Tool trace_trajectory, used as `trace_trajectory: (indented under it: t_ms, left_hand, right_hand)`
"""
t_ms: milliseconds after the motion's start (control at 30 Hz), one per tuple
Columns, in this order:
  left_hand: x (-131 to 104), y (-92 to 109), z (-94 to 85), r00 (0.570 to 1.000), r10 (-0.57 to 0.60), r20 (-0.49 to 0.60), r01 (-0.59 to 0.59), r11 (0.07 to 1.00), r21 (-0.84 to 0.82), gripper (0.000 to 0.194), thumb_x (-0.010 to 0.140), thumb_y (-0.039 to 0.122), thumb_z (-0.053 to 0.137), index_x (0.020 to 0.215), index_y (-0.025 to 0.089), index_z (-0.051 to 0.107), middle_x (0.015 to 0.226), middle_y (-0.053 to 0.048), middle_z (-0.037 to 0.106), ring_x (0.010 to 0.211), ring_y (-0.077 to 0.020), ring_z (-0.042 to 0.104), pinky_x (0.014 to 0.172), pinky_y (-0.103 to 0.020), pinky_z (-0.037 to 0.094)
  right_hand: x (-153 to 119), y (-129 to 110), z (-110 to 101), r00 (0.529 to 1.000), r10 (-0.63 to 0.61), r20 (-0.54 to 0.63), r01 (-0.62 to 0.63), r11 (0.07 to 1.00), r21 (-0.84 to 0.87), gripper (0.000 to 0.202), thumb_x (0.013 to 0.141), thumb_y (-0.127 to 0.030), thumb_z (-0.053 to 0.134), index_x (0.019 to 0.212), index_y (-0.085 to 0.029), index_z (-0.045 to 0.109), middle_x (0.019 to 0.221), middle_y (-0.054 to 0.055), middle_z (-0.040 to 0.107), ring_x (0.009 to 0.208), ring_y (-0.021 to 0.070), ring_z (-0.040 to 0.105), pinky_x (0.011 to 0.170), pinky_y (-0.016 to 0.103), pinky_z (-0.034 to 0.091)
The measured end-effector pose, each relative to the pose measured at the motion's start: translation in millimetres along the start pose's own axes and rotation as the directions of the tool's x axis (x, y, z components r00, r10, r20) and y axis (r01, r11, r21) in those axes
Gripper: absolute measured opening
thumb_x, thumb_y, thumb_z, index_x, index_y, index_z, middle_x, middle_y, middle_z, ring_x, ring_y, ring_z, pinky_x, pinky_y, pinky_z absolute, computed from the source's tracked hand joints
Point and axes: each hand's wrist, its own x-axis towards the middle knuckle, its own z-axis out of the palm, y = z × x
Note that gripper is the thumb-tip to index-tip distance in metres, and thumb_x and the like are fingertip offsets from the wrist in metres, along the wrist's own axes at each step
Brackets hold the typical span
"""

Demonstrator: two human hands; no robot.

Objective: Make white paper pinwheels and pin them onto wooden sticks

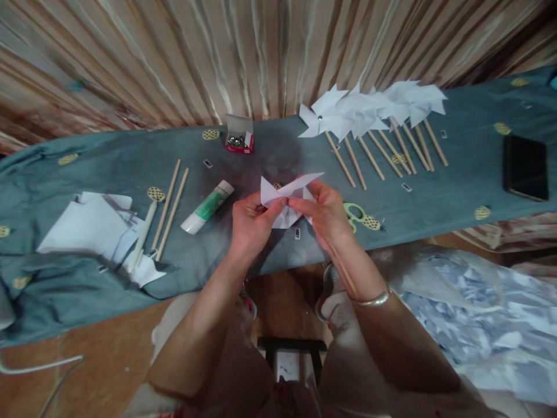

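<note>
Between my two hands is a white paper pinwheel, its blades partly folded toward the middle. My left hand grips its left side, thumb pressed near the centre. From the right, my right hand pinches it, and the two thumb tips almost meet. Fingers behind the paper are hidden. Green-handled scissors lie just beyond my right hand, partly covered by it. To the left of my left hand lies a green and white glue stick.
Finished white pinwheels on wooden sticks lie in an overlapping row at the back right. A small red box of metal pins stands open. Two loose sticks, a pen and paper pieces lie left; a black phone lies far right.
</note>
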Motion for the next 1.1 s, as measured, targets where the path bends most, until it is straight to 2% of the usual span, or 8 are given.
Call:
trace_trajectory:
  t_ms: [133,300,433,500,633,800,933,1100]
  left_hand:
    - [0,-1,0.2,0.998,-0.057,-0.011,0.057,0.998,-0.036,0.024,0.063,0.035,0.081,0.074,0.015,0.073,0.066,-0.001,0.071,0.058,-0.0124,0.061,0.056,-0.024,0.047]
    - [2,-3,2.1,0.988,-0.157,-0.002,0.154,0.972,-0.176,0.023,0.062,0.033,0.081,0.075,0.016,0.072,0.066,0.0,0.071,0.058,-0.0129,0.061,0.058,-0.025,0.049]
    - [2,-4,1.9,0.981,-0.195,0.012,0.193,0.962,-0.194,0.022,0.062,0.032,0.08,0.074,0.016,0.07,0.064,0.0,0.069,0.056,-0.0134,0.062,0.058,-0.026,0.049]
    - [3,-5,1.2,0.98,-0.197,0.013,0.196,0.963,-0.187,0.021,0.063,0.032,0.079,0.073,0.016,0.07,0.063,0.001,0.068,0.054,-0.0127,0.061,0.055,-0.026,0.048]
    - [3,-5,1.2,0.98,-0.197,0.002,0.195,0.966,-0.172,0.02,0.063,0.032,0.078,0.072,0.017,0.07,0.062,0.001,0.068,0.052,-0.0114,0.058,0.054,-0.025,0.046]
    - [2,-4,2.2,0.983,-0.182,-0.008,0.178,0.969,-0.174,0.021,0.061,0.032,0.079,0.07,0.016,0.069,0.062,0.0,0.068,0.053,-0.0115,0.059,0.054,-0.024,0.047]
    - [2,-5,1.9,0.983,-0.181,-0.006,0.178,0.97,-0.166,0.02,0.062,0.032,0.079,0.072,0.016,0.07,0.063,0.0,0.069,0.053,-0.0123,0.06,0.054,-0.025,0.047]
    - [0,-5,2.5,0.986,-0.165,-0.003,0.162,0.973,-0.164,0.02,0.063,0.031,0.078,0.074,0.016,0.071,0.065,-0.001,0.07,0.056,-0.0133,0.061,0.058,-0.027,0.05]
  right_hand:
    - [-2,-4,-1,1.0,-0.004,0.031,0.003,1.0,0.014,0.05,0.05,-0.026,0.086,0.093,-0.023,0.062,0.08,-0.004,0.071,0.071,0.0141,0.065,0.072,0.031,0.054]
    - [-6,-12,-3,0.992,0.018,0.124,-0.022,0.999,0.028,0.053,0.054,-0.029,0.087,0.102,-0.024,0.063,0.091,-0.001,0.073,0.082,0.0166,0.068,0.084,0.034,0.055]
    - [-7,-12,-5,0.995,0.021,0.094,-0.028,0.997,0.076,0.031,0.07,-0.045,0.076,0.092,-0.026,0.068,0.091,-0.001,0.074,0.086,0.0175,0.069,0.083,0.032,0.055]
    - [-7,-11,-4,0.997,0.022,0.079,-0.027,0.998,0.058,0.029,0.075,-0.052,0.069,0.089,-0.026,0.069,0.089,0.0,0.074,0.091,0.02,0.069,0.082,0.034,0.055]
    - [-6,-10,-3,0.998,0.023,0.059,-0.023,1.0,0.004,0.034,0.072,-0.056,0.07,0.083,-0.024,0.068,0.085,0.002,0.074,0.098,0.0236,0.068,0.082,0.038,0.056]
    - [-6,-6,-6,0.998,0.012,0.066,-0.012,1.0,0.011,0.028,0.07,-0.05,0.074,0.074,-0.023,0.065,0.073,0.001,0.07,0.079,0.0201,0.067,0.074,0.036,0.055]
    - [-9,-3,-8,0.998,-0.018,0.063,0.022,0.998,-0.061,0.028,0.077,-0.05,0.07,0.069,-0.024,0.062,0.063,-0.002,0.061,0.061,0.0146,0.057,0.061,0.03,0.05]
    - [-10,2,-11,0.995,-0.048,0.083,0.06,0.988,-0.145,0.032,0.08,-0.055,0.066,0.072,-0.024,0.064,0.064,-0.003,0.057,0.061,0.0129,0.054,0.061,0.027,0.046]
